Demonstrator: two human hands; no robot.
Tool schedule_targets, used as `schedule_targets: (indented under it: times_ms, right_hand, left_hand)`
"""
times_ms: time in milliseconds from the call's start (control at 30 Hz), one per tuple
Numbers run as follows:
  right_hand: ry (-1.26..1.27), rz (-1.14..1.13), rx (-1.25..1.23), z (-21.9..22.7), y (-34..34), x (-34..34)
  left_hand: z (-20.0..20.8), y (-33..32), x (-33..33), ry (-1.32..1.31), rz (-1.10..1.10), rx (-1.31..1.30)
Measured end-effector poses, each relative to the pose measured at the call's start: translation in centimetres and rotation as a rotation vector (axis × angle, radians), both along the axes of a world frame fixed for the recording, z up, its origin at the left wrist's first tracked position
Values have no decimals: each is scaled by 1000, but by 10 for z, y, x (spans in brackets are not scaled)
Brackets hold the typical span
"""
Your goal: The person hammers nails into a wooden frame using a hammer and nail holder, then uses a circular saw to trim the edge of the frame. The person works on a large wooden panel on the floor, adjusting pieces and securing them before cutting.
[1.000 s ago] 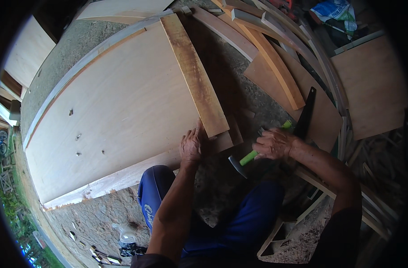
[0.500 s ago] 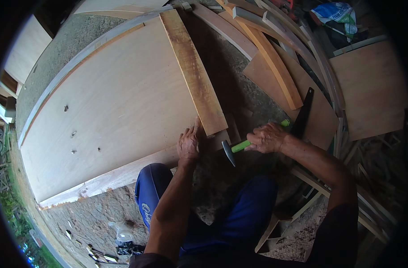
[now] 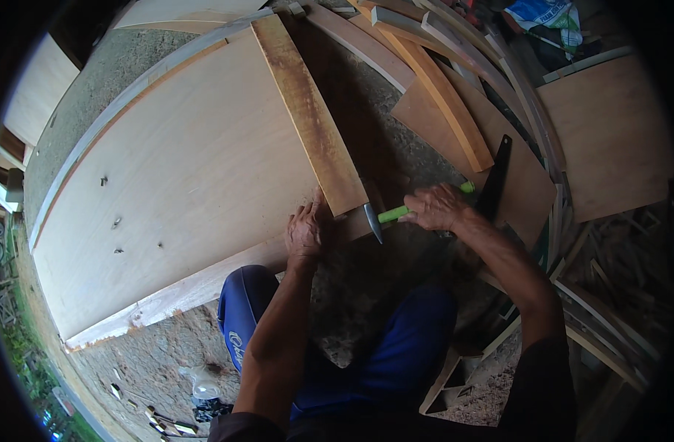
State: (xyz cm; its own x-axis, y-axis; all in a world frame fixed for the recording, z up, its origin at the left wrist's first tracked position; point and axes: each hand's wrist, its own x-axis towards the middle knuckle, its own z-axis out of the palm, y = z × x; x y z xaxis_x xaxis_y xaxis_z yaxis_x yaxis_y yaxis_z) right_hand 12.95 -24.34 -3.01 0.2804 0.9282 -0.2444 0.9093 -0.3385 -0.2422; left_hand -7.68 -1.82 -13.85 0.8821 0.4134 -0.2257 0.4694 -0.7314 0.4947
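In my right hand (image 3: 434,207) is a hammer (image 3: 393,214) with a bright green handle and a grey metal head. The hammer's head is right by the near end of a brown-stained plank (image 3: 311,118), and I cannot tell whether they touch. That plank lies along the right end of a large pale plywood panel (image 3: 197,155). My left hand (image 3: 304,234) rests on the panel near its front right corner, fingers stretched forward, the index finger against the plank's left edge. A pale wooden strip (image 3: 182,298) runs along the panel's near edge.
Several small nails or screws (image 3: 116,222) lie on the panel's left part. A black handsaw (image 3: 494,177) lies on a plywood offcut at right. Curved timber pieces (image 3: 440,96) are stacked behind it. A clear plastic bag (image 3: 203,383) sits on the dirt floor at lower left.
The hammer has moved forward, its head now at the plank's near end. My left hand stays beside the plank. The whole view has shifted slightly.
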Motion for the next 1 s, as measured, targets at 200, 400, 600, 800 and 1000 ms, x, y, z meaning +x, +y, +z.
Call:
schedule_targets:
  times_ms: [200, 400, 600, 800, 1000]
  right_hand:
    - [421, -501, 252, -4, -16, -80]
    - [678, -1060, 525, -54, 0, -157]
    - [823, -1242, 552, -46, 39, -162]
    - [345, -1045, 535, -92, 21, -179]
    - [1421, -1549, 885, -46, 66, -188]
  left_hand:
    - [-13, 12, -8, -15, -23, 28]
    - [-6, 7, 0, -23, 5, 28]
    - [28, 2, 12, 102, 32, -37]
    - [-2, 2, 1, 12, 27, -6]
    - [4, 4, 2, -46, 28, 62]
